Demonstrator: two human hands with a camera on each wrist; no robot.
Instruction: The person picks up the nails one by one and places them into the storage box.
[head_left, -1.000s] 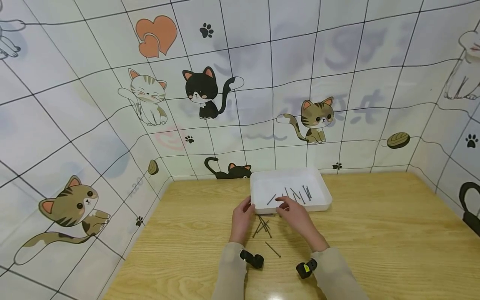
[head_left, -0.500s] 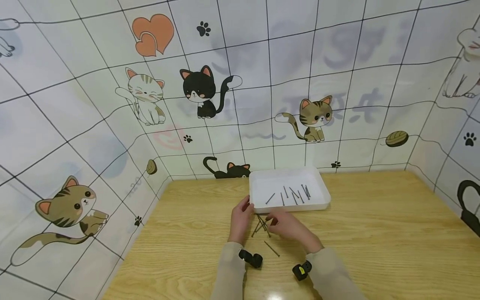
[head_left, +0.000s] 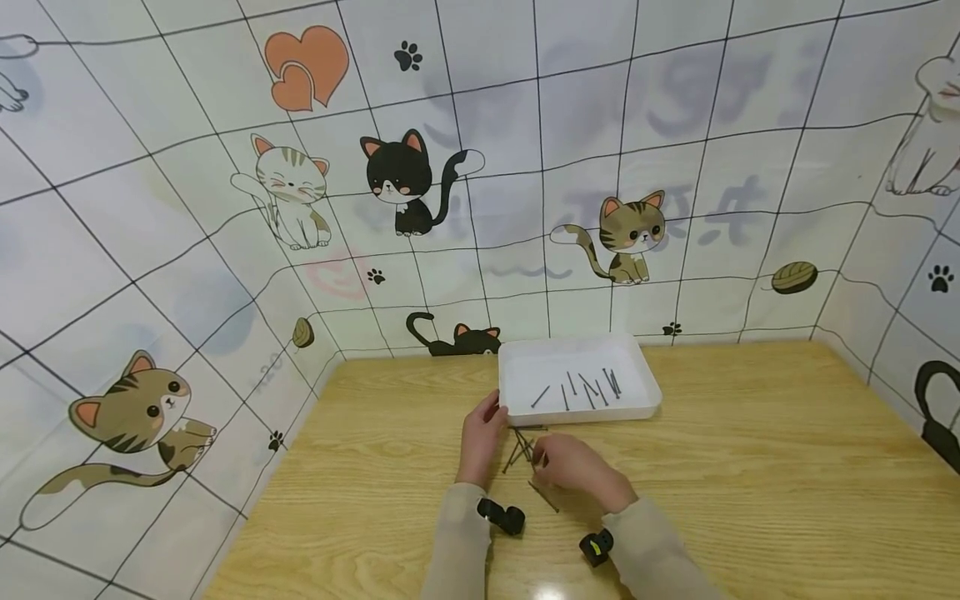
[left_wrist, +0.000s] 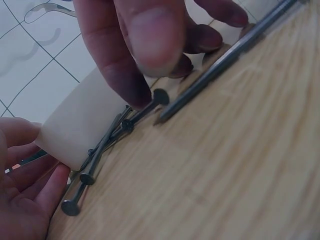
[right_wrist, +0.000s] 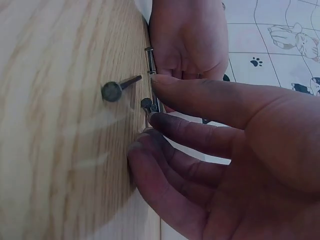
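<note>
A white tray point(head_left: 585, 418) stands against the wall, holding several loose nails point(head_left: 590, 393). At its front left corner my left hand point(head_left: 482, 440) grips the tray wall between thumb and fingers. A small crossed pile of nails point(head_left: 516, 457) lies on the table just in front of the tray. Over the pile's right side is my right hand point(head_left: 576, 467), thumb and forefinger apart; in the left wrist view one fingertip touches or nearly touches a nail head point(left_wrist: 160, 97). Nearer me lies a single nail point(head_left: 546, 498), seen head-on as a nail point(right_wrist: 113, 91) in the right wrist view.
The wooden table point(head_left: 750, 467) extends to both sides of the hands. A white sheet point(head_left: 525, 167) with cat drawings and black grid lines encloses it at the back and sides.
My right hand has drawn back from over the tray to the nail pile, and another nail shows in the tray where the hand was. My left hand stays at the tray corner.
</note>
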